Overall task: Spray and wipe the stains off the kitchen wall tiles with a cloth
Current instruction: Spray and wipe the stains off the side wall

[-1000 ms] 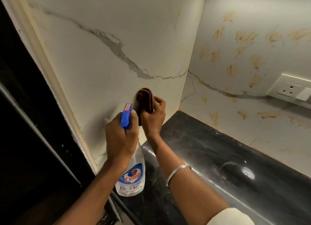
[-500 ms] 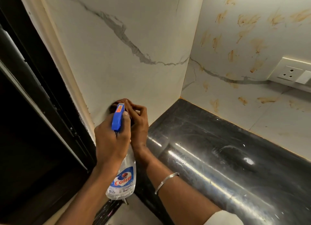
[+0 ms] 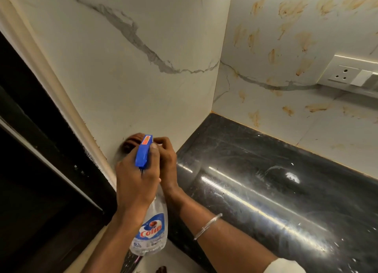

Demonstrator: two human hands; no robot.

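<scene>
My left hand [image 3: 136, 182] grips the neck of a clear spray bottle [image 3: 151, 231] with a blue trigger head and a Colin label, held upright in front of the wall. Behind it, my right hand [image 3: 166, 160] presses a dark brown cloth [image 3: 131, 143] against the bottom of the left marble-look wall tile [image 3: 122, 68], near its left edge. Most of the cloth is hidden by the bottle head and my hands. Several orange-brown stains [image 3: 290, 9] mark the right wall tiles.
A glossy black countertop [image 3: 266, 191] runs along the right wall. A white socket and switch plate [image 3: 351, 74] sits on the right wall. A cream trim [image 3: 51, 88] and a dark opening border the left tile.
My right hand has moved the cloth down and to the left along the left tile, towards its lower corner. The spray bottle stayed in my left hand and the view shifted downward.
</scene>
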